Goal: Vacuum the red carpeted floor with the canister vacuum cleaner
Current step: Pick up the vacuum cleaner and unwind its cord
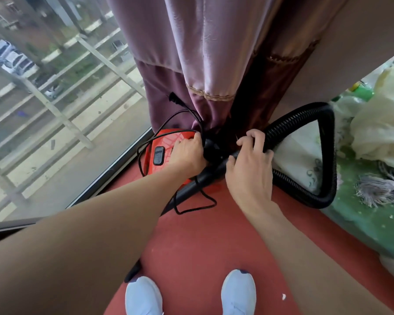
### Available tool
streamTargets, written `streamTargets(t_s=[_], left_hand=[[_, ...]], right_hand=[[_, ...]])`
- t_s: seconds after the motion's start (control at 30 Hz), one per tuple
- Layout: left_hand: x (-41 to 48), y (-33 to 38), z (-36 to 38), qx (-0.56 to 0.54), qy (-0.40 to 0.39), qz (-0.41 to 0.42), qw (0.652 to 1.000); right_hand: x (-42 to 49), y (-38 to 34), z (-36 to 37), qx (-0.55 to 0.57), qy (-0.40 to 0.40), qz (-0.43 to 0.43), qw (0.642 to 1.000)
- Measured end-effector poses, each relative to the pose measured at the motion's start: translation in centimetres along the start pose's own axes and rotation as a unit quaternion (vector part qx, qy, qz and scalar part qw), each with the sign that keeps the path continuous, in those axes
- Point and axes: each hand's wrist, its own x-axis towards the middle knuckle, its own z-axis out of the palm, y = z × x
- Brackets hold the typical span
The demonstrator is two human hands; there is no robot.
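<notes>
**A:** Head view, looking straight down into the corner by the window. The red plastic canister vacuum cleaner (pixel 159 153) sits on the red carpeted floor (pixel 203 246), tucked against the hem of the purple satin curtain (pixel 168 53).

**B:** Both hands on it?

**A:** The left hand (pixel 187 153) lies on the canister's top beside the black rocker switch (pixel 158 155). Its fingertips run into the dark handle area where the thin black power cord (pixel 143 142) loops. Whether they clasp anything there, I cannot tell. The right hand (pixel 248 164) is wrapped over the black ribbed hose (pixel 328 155), right where it joins the black rigid wand (pixel 191 185).

**B:** And which way does it all lie?

**A:** Dead ahead of the white shoes (pixel 143 296), at full reach. The wand's long axis runs from the hands back toward the person's left foot. The hose bows out to the right over the green bedspread (pixel 362 212). The left hand is nearer the canister body, the right nearer the wand.

**B:** Then I'd reckon the cord wants freeing first. Its black plug (pixel 174 97) hangs loose against the curtain, so no cleaning has begun.
</notes>
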Motion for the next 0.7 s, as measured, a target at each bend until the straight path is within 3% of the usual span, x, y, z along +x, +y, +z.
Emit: streamTargets(t_s=[0.2,0.3,0.43,0.53,0.6,0.7], left_hand=[[0.0,-0.1,-0.9,0.014,-0.021,0.0,1.0],[-0.3,-0.6,-0.8,-0.024,-0.031,-0.009,0.999],[-1.6,-0.8,-2.1,-0.04,-0.051,-0.038,0.997],[-2.7,0.0,-4.1,-0.042,-0.058,-0.043,0.997],[-4.0,1.0,-5.6,-0.04,-0.063,-0.041,0.996],[-7.2,2.7,-7.3,-0.039,-0.074,-0.024,0.996]], right_hand=[[-0.5,-1.0,1.6,0.164,0.133,0.074,0.975],[-1.2,-1.0,1.6,0.276,0.181,0.177,0.927],[-1.8,-1.1,1.4,0.465,0.104,0.335,0.813],[-3.5,-1.3,0.1,0.495,0.019,0.341,0.799],[-5.4,-1.3,-1.4,0.517,0.007,0.338,0.786],[-8.5,-1.6,-4.4,0.582,-0.003,0.353,0.732]])
